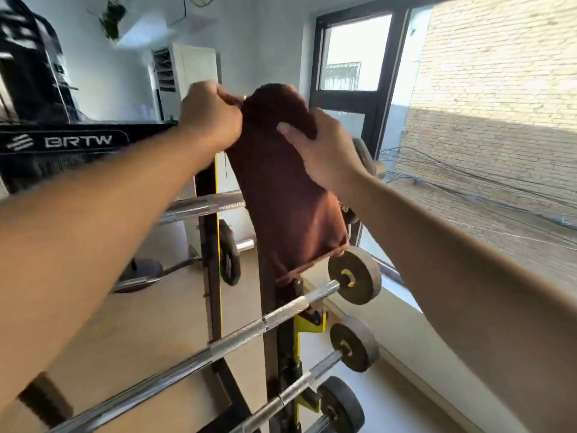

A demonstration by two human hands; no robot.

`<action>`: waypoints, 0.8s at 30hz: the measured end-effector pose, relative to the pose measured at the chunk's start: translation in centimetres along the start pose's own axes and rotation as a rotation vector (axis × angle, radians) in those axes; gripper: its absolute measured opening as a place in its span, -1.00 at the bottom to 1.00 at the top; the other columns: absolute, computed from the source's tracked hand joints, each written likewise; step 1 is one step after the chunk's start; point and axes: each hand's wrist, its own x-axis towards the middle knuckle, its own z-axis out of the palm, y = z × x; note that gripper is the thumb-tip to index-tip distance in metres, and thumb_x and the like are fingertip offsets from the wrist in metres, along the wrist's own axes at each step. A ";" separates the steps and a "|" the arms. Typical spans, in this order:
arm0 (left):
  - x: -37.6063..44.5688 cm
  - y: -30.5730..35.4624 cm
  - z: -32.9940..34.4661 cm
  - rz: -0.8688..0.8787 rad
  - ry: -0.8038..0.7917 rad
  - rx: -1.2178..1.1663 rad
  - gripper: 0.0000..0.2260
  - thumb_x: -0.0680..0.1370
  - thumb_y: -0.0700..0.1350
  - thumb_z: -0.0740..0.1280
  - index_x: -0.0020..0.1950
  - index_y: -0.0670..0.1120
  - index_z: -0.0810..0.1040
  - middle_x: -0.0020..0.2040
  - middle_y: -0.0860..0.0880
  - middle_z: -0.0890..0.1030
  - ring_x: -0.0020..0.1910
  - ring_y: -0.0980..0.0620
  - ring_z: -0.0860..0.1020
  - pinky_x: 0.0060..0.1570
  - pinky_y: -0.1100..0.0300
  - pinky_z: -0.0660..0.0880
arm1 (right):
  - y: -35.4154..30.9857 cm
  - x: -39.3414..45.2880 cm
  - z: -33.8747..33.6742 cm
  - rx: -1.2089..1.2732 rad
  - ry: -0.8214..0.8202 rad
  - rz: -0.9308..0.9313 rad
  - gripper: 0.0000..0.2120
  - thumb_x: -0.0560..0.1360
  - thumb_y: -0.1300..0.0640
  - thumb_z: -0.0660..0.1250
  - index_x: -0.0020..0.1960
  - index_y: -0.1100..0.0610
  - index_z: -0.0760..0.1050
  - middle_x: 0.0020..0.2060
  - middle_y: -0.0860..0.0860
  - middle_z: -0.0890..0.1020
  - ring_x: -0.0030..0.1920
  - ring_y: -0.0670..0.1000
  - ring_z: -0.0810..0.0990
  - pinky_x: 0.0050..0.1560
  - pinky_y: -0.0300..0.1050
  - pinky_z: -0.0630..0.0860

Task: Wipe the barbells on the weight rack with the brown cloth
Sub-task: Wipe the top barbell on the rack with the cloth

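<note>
Indoors, beside a tall black-framed window (352,54) at one o'clock, a person stands over a weight rack (271,335) with black uprights and yellow brackets. A pale floor (150,323) lies beneath it, and a sunlit brick wall (499,98) fills the view outside from two to three o'clock. A black machine lettered BRTW (78,141) sits at ten o'clock, and a white cabinet-like unit (190,70) stands at twelve o'clock.

Two bare forearms reach up to the top of the rack. The left hand (212,118) is curled in a fist around the upper edge of the brown cloth (284,189). The right hand (321,148) presses on the cloth from the right, thumb laid across it; what its other fingers do is hidden. The cloth hangs long and narrow, its long axis running from twelve o'clock down toward six, its lower hem just above a small round plate (356,275).

Chrome barbells (218,342) lie on the rack's pegs, their long axes running from seven o'clock up to two o'clock, each ending in a dark disc at the right. A higher bar (206,204) passes behind the cloth.
</note>
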 end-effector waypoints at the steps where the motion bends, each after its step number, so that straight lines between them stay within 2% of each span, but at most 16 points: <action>1: 0.5 -0.6 -0.7 -0.035 -0.160 0.272 -0.87 0.60 -0.16 0.32 0.08 -0.20 0.57 0.01 -0.10 0.64 -0.10 -0.10 0.62 -0.18 0.11 0.55 | -0.2 1.2 0.8 -0.154 -0.049 -0.003 -0.65 0.56 -0.07 0.42 0.22 0.10 0.47 0.06 0.00 0.58 0.11 -0.06 0.57 -0.05 -0.24 0.42; 3: -0.1 -1.2 -1.7 -0.078 -0.447 0.686 -0.76 0.61 -0.13 0.32 0.17 -0.28 0.55 -0.04 -0.17 0.60 -0.16 -0.16 0.62 -0.36 0.10 0.50 | 0.0 1.9 2.1 -0.478 -0.064 -0.095 -0.54 0.53 0.13 0.46 0.35 0.15 0.39 0.25 0.10 0.48 0.26 0.12 0.47 0.21 0.00 0.44; 5: -0.3 -2.2 -1.7 -0.100 -0.533 0.658 -0.75 0.61 -0.15 0.30 0.20 -0.29 0.55 -0.04 -0.17 0.64 -0.08 -0.19 0.66 -0.20 0.04 0.62 | 0.1 1.0 2.8 -0.606 -0.020 -0.271 -0.58 0.51 0.31 0.37 0.33 0.06 0.45 0.26 0.03 0.49 0.27 0.08 0.46 0.26 -0.02 0.43; 6: -0.5 -2.5 -1.5 -0.137 -0.559 0.564 -0.77 0.63 -0.17 0.25 0.18 -0.28 0.56 -0.05 -0.16 0.67 -0.07 -0.18 0.68 -0.10 -0.01 0.65 | 0.3 0.5 3.0 -0.562 -0.104 -0.324 -0.55 0.49 0.35 0.31 0.30 0.00 0.50 0.24 -0.03 0.51 0.25 0.04 0.49 0.23 -0.06 0.44; 8: -1.0 -2.3 -1.2 -0.189 -0.650 0.415 -0.77 0.66 -0.19 0.16 0.16 -0.25 0.56 -0.05 -0.13 0.70 -0.04 -0.16 0.70 0.01 -0.09 0.64 | 1.6 -0.2 2.6 -0.435 -0.455 -0.291 -0.42 0.45 0.35 0.25 0.37 -0.09 0.48 0.22 -0.12 0.47 0.23 -0.05 0.45 0.25 -0.10 0.47; 9: -1.0 -2.2 -1.0 -0.192 -0.696 0.387 -0.75 0.67 -0.19 0.13 0.17 -0.24 0.56 -0.02 -0.15 0.70 -0.02 -0.18 0.69 0.05 -0.13 0.63 | 2.3 -0.5 2.5 -0.429 -0.612 -0.273 -0.35 0.45 0.31 0.30 0.47 -0.11 0.38 0.27 -0.13 0.41 0.27 -0.08 0.39 0.30 -0.10 0.44; 10: -1.3 -2.3 -1.2 -0.195 -0.730 0.376 -0.74 0.68 -0.18 0.12 0.17 -0.23 0.57 0.00 -0.16 0.69 0.00 -0.19 0.68 0.07 -0.16 0.62 | 2.9 -0.8 2.6 -0.501 -0.691 -0.296 -0.25 0.44 0.22 0.39 0.55 -0.11 0.24 0.35 -0.11 0.36 0.33 -0.07 0.34 0.36 -0.07 0.39; 12: -1.8 -2.4 -1.7 -0.221 -0.772 0.318 -0.72 0.69 -0.14 0.11 0.17 -0.22 0.57 -0.01 -0.17 0.67 -0.01 -0.18 0.65 0.10 -0.17 0.61 | 4.3 -1.0 3.6 -0.731 -0.648 -0.383 -0.03 0.36 -0.09 0.56 0.59 -0.12 0.06 0.45 -0.06 0.32 0.42 0.03 0.29 0.45 0.07 0.29; 14: -2.1 -2.8 -2.2 -0.236 -0.794 0.291 -0.72 0.70 -0.16 0.09 0.21 -0.23 0.55 0.00 -0.18 0.65 0.01 -0.19 0.64 0.12 -0.19 0.59 | 4.6 -1.4 5.6 -0.879 -0.485 -0.417 0.01 0.25 -0.34 0.56 0.53 -0.06 0.16 0.36 -0.02 0.44 0.37 0.10 0.36 0.43 0.12 0.28; 16: -2.5 -3.0 -3.0 -0.245 -0.793 0.310 -0.71 0.69 -0.19 0.07 0.23 -0.24 0.54 0.02 -0.19 0.64 0.05 -0.20 0.64 0.14 -0.21 0.58 | 3.8 -1.3 7.3 -0.826 -0.371 -0.410 -0.20 0.29 -0.31 0.54 0.36 0.00 0.34 0.18 -0.01 0.55 0.25 0.12 0.46 0.33 0.09 0.31; 18: -2.7 -3.8 -4.4 -0.270 -0.766 0.318 -0.69 0.69 -0.16 0.05 0.22 -0.23 0.53 -0.01 -0.20 0.66 0.06 -0.22 0.65 0.12 -0.22 0.59 | 2.2 -1.1 8.2 -0.668 -0.352 -0.413 -0.46 0.37 -0.13 0.52 0.25 0.01 0.42 0.08 -0.03 0.61 0.17 0.10 0.52 0.29 0.07 0.33; 19: -2.6 -4.2 -5.1 -0.278 -0.748 0.311 -0.69 0.70 -0.14 0.04 0.21 -0.23 0.53 -0.01 -0.21 0.66 0.04 -0.23 0.66 0.10 -0.22 0.60 | 1.2 -1.3 8.7 -0.611 -0.373 -0.437 -0.51 0.39 -0.06 0.52 0.23 0.03 0.45 0.06 -0.04 0.63 0.15 0.09 0.54 0.29 0.07 0.36; 21: -2.1 -5.0 -6.1 -0.288 -0.704 0.260 -0.66 0.71 -0.10 0.03 0.20 -0.23 0.53 0.01 -0.21 0.66 0.00 -0.21 0.65 0.08 -0.20 0.60 | -1.5 -2.3 10.5 -0.541 -0.407 -0.538 -0.55 0.40 -0.04 0.49 0.23 0.06 0.47 0.01 -0.03 0.66 0.08 0.08 0.60 0.25 0.09 0.45; 24: -1.9 -5.4 -6.5 -0.302 -0.629 0.225 -0.62 0.71 -0.04 0.01 0.22 -0.21 0.55 0.02 -0.19 0.63 -0.11 -0.13 0.60 0.00 -0.12 0.59 | -5.0 -3.8 13.0 -0.507 -0.428 -0.648 -0.50 0.43 -0.21 0.45 0.26 0.00 0.48 0.01 -0.07 0.68 0.01 0.08 0.64 0.09 0.04 0.55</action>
